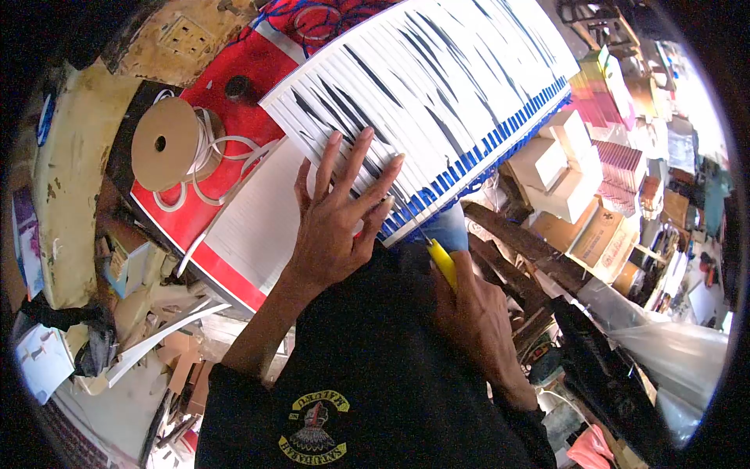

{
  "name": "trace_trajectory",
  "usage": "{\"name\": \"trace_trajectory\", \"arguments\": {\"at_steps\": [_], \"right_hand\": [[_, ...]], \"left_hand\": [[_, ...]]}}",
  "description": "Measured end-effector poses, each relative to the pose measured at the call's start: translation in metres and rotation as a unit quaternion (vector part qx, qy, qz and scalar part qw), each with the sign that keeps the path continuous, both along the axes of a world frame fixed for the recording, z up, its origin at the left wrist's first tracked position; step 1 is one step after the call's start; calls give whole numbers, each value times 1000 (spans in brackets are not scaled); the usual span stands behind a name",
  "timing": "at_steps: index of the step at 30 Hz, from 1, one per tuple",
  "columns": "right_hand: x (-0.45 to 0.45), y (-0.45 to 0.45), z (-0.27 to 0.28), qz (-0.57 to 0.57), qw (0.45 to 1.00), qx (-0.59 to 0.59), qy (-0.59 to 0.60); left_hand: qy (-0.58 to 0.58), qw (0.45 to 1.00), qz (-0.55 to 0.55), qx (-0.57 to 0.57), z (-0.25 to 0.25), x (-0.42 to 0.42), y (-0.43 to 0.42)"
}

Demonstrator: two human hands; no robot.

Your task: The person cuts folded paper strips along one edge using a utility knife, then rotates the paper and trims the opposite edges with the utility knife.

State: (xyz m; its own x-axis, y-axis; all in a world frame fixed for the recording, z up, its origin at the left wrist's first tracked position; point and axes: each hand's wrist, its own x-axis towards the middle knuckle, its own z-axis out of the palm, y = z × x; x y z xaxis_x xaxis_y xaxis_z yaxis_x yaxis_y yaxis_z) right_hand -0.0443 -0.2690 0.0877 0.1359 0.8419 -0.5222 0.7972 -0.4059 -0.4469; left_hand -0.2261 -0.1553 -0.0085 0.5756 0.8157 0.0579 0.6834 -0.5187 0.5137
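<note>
A long row of thin white paper sections, with dark gaps between them and blue strips along the near edge, lies slanted across the work surface. My left hand rests on its near left end, palm down with fingers spread. In my right hand is a yellow-handled cutter knife. Its thin blade points up and left at the row's near corner, by the blue strips. Whether the blade touches the paper, I cannot tell. Under the left end lies a lined white sheet, partly covered by my hand.
A cardboard spool of white ribbon and a small dark round object sit on the red surface. Blue cord lies tangled at the back. To the right are white boxes, stacked booklets and a brown carton.
</note>
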Motion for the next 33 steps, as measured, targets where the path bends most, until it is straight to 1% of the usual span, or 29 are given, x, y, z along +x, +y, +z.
{"name": "trace_trajectory", "arguments": {"at_steps": [3, 7, 10, 12, 16, 21, 25, 27, 31, 33], "right_hand": [[-3, 3, 1, 15, 1000, -12, -5], [-1, 0, -12, 33, 999, 16, 11], [-2, -4, -14, 24, 1000, 13, -13], [-8, -3, -15, 33, 996, -49, -67], [-9, 3, -10, 42, 995, -62, -70], [-10, 7, -3, 39, 987, -130, -82], [-11, 9, 0, 40, 991, -106, -76], [-12, 16, 12, 49, 979, -177, -84], [-10, 13, 5, 48, 980, -180, -77], [-9, 11, -3, 39, 989, -127, -66]], "left_hand": [[-19, 1000, 3, -24, 1, 1, 0], [-11, 1000, 8, -16, 0, 0, 0], [13, 1000, 2, 6, 0, 1, 0], [2, 1000, 1, 10, -1, 1, 0], [10, 1000, 3, 8, 1, 1, -1], [9, 1000, 4, 13, 0, 1, 0], [10, 1000, 3, 16, -1, 1, -1], [5, 1000, 1, 23, -3, 0, 0], [7, 1000, 0, 12, 1, 1, 0], [12, 1000, 0, 14, 2, 1, 0]]}}
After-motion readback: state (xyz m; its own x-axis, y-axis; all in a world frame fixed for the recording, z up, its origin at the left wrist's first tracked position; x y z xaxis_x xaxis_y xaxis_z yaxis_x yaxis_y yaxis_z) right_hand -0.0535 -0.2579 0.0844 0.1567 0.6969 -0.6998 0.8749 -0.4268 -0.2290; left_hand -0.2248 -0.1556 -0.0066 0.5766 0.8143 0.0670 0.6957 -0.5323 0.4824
